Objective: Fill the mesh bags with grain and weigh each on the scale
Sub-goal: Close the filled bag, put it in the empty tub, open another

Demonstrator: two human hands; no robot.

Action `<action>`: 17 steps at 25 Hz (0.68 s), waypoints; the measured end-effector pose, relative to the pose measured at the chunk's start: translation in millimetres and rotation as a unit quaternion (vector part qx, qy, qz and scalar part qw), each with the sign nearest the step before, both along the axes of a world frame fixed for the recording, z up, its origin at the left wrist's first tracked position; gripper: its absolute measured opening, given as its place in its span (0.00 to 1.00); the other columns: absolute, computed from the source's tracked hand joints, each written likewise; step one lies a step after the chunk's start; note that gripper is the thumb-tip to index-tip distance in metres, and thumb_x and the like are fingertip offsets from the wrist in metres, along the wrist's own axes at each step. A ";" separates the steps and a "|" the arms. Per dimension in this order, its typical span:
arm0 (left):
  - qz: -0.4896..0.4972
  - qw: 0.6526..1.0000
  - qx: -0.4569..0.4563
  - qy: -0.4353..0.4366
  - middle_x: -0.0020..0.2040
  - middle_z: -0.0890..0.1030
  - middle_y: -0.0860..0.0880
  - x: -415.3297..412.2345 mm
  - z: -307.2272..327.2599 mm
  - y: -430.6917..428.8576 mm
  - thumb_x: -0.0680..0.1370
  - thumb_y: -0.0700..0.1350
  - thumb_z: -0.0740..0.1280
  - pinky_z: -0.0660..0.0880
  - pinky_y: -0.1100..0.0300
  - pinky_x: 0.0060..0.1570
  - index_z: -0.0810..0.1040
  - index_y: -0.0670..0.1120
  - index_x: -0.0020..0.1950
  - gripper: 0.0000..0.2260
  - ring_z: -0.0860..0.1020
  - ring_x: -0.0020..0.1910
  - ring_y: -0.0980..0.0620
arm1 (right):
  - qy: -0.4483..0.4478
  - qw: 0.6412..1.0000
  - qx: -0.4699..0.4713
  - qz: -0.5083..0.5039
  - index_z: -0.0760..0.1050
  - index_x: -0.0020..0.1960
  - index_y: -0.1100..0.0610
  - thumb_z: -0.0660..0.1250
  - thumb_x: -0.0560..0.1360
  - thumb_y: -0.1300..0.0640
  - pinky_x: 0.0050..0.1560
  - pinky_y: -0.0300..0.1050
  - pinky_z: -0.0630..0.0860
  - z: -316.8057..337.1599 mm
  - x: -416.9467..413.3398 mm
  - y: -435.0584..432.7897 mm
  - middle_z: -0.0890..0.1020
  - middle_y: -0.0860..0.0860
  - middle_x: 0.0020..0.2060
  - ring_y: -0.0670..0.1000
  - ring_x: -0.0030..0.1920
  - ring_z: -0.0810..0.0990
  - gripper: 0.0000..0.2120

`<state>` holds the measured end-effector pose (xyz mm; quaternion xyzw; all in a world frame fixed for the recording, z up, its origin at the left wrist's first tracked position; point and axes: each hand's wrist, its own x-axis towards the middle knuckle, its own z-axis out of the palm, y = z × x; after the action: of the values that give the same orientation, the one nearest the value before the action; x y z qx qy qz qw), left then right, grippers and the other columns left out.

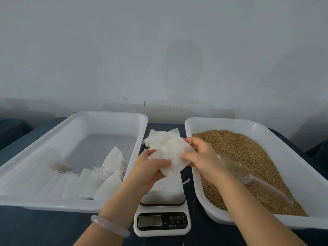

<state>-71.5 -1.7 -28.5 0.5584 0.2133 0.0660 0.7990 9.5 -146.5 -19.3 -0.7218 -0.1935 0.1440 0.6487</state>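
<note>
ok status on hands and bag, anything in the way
Left hand and right hand pinch one empty mesh bag over the scale. Scoop idle in the grain tray. Nothing in the way.

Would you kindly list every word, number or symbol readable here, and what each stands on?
"M": middle button on the white digital kitchen scale.
"T": right button.
Power symbol: left button.
Small print beneath the buttons and the grey display: too blurred to read.
Nothing else bears text.
</note>
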 end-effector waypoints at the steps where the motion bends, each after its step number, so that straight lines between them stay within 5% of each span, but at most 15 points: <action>1: 0.035 0.999 -0.005 -0.017 0.52 0.81 0.40 -0.3 -1.8 1.4 0.72 0.30 0.69 0.80 0.53 0.38 0.72 0.39 0.61 0.19 0.82 0.45 0.44 | 0.005 1.000 -0.009 0.002 0.76 0.56 0.53 0.69 0.67 0.68 0.52 0.59 0.79 0.7 0.6 -0.1 0.84 0.52 0.45 0.55 0.47 0.83 0.20; 4: 0.102 0.991 0.081 -0.036 0.48 0.82 0.41 -5.7 2.6 3.0 0.74 0.37 0.71 0.80 0.50 0.46 0.72 0.45 0.59 0.16 0.83 0.44 0.45 | -0.015 0.998 -0.058 0.017 0.74 0.60 0.53 0.69 0.68 0.66 0.55 0.54 0.78 4.1 -0.9 -0.1 0.83 0.51 0.47 0.52 0.49 0.82 0.21; 9: 0.072 0.921 0.377 -0.068 0.29 0.78 0.53 -17.2 14.6 1.3 0.73 0.46 0.72 0.75 0.66 0.31 0.71 0.51 0.54 0.13 0.76 0.25 0.58 | -0.267 0.956 -0.118 0.009 0.71 0.60 0.41 0.70 0.72 0.58 0.59 0.31 0.68 29.5 -16.6 -12.6 0.76 0.35 0.55 0.35 0.58 0.72 0.21; 13: 0.052 0.884 0.457 -0.084 0.25 0.75 0.55 -24.3 21.8 4.1 0.66 0.55 0.76 0.69 0.68 0.28 0.67 0.59 0.45 0.18 0.72 0.25 0.59 | -0.393 0.902 -0.141 0.114 0.76 0.58 0.44 0.66 0.72 0.68 0.63 0.27 0.62 39.5 -31.9 -15.6 0.75 0.34 0.56 0.35 0.64 0.69 0.23; 17: -0.015 0.868 0.488 -0.091 0.28 0.78 0.55 -26.8 27.9 7.2 0.62 0.57 0.77 0.69 0.70 0.28 0.66 0.61 0.46 0.22 0.74 0.26 0.59 | -0.422 0.873 -0.197 0.145 0.80 0.54 0.49 0.68 0.72 0.66 0.60 0.26 0.63 42.5 -35.0 -14.9 0.79 0.40 0.53 0.35 0.64 0.67 0.16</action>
<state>-98.3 5.5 -0.7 0.8717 0.0722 0.2000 0.4416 -25.5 -161.3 23.2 -0.7903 -0.5194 -0.0468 0.3216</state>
